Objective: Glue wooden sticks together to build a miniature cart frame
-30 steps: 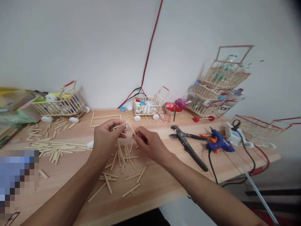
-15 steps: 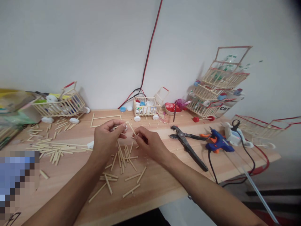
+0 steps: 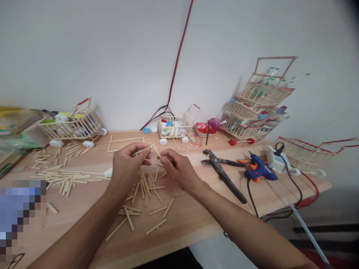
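Note:
My left hand [image 3: 130, 158] is closed, thumb against fingers, on a short wooden stick that is mostly hidden by the fingers. Another thin wooden stick [image 3: 156, 150] slants between the two hands. Its lower end is pinched by my right hand [image 3: 179, 166], while its upper end meets the piece at my left fingertips; whether they are stuck together I cannot tell. Both hands are held above a loose pile of cut wooden sticks [image 3: 145, 186]. Just behind my left hand lies a rectangular stick frame [image 3: 127, 140].
Small stick carts stand along the wall: one at left [image 3: 70, 129], one in the middle [image 3: 175, 129], stacked ones [image 3: 248, 108] at right. Black pliers [image 3: 224, 173], a blue glue gun [image 3: 259, 170] and a power strip [image 3: 277, 160] with cables lie right. More sticks [image 3: 67, 177] lie left.
My right hand has shifted slightly up and left, bringing the pinched stick nearer my left fingertips. My left hand has hardly moved. The view has turned very slightly.

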